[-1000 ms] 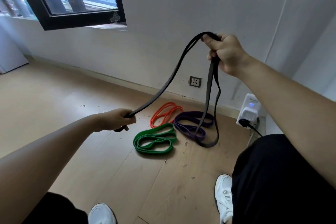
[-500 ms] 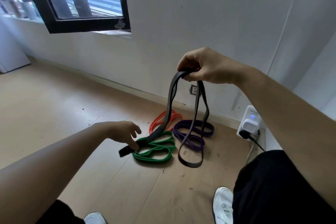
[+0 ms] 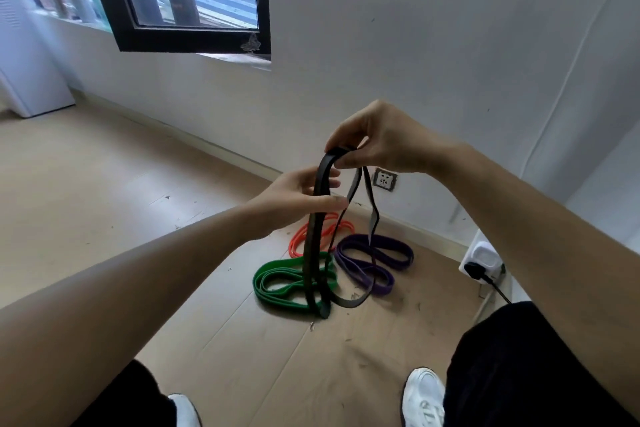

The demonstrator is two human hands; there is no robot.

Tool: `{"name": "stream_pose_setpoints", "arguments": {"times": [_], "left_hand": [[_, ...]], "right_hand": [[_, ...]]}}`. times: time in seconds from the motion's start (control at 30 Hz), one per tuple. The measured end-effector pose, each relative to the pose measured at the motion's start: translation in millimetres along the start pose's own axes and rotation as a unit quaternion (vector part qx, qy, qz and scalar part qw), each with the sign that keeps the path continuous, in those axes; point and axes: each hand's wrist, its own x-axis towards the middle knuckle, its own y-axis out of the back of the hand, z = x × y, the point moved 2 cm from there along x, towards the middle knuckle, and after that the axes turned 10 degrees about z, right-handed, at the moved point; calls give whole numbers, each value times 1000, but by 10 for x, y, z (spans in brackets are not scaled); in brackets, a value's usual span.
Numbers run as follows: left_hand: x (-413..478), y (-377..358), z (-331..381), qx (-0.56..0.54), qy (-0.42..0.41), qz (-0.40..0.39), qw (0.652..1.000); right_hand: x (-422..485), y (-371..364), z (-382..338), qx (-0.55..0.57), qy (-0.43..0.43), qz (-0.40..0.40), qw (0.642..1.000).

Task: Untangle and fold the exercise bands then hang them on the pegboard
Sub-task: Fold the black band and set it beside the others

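Observation:
A long black exercise band hangs in doubled loops in front of me, its lower ends near the floor. My right hand pinches its top fold between thumb and fingertips. Just below, my left hand holds one pair of hanging strands between thumb and straight fingers. On the wooden floor behind lie a green band, an orange band and a purple band, each coiled. No pegboard is in view.
The white wall carries a socket low down and a white plug adapter with a black cable at the right. A black-framed window stands open at upper left. My white shoes are at the bottom edge.
My right hand has lowered the band's top fold towards me. My left hand let go of the far end, rose, and now holds the strands just under the right hand.

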Motion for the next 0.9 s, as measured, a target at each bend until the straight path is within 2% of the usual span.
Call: {"name": "stream_pose_setpoints", "arguments": {"times": [0.17,0.27,0.37,0.63,0.73,0.9], "left_hand": [[44,-175,16,-40,-15,49,998],[43,-288,39,-57,-17,35,998],[58,-379,88,-71,-10,7,997],[32,-505,167,-97,10,-35,995],[64,-544,161,-130,11,-15,991],[148,-576,258,-220,21,-31,975]], "right_hand": [[-10,122,-70,55,19,44,997],[-32,180,-7,118,11,95,988],[-69,251,110,195,-8,149,969],[-190,392,302,373,-59,223,898],[-203,410,265,400,-56,227,886],[-205,380,153,403,-25,200,893]]}}
